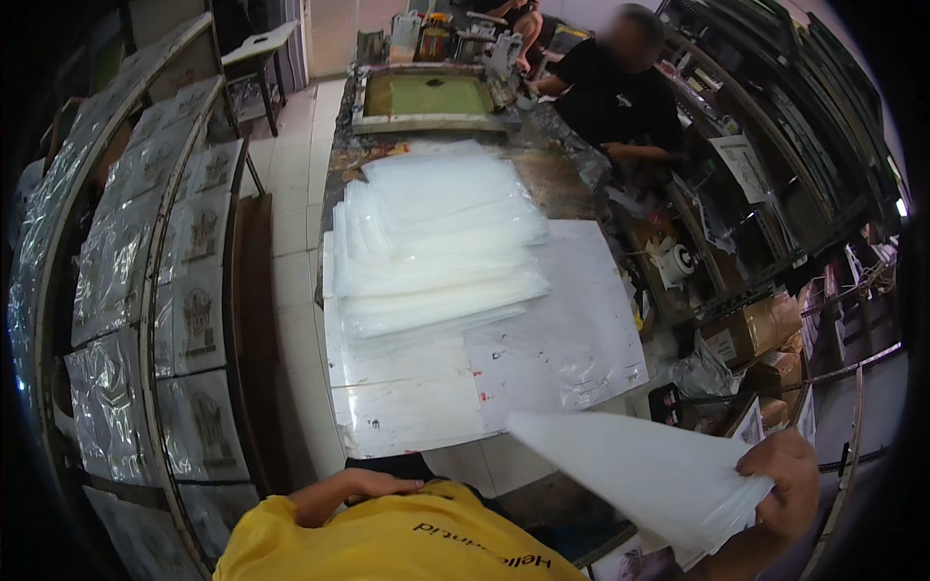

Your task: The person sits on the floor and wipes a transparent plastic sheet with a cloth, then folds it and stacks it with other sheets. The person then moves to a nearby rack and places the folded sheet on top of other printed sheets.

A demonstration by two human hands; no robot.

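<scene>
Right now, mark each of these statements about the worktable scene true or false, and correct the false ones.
1. The right hand grips a bunch of translucent white plastic sheets. True.
2. The left hand is laid flat on the fanned stack of clear plastic bags on the long worktable. False: it rests against the person's own yellow shirt, apart from the stack.
3. A screen-printing frame with a green-yellow mesh lies at the table's far end. True.
4. The curved rack on the left holds folded towels. False: it holds printed sheets in shiny clear plastic.
5. A person in a black top is at the table's far right. True.
</scene>
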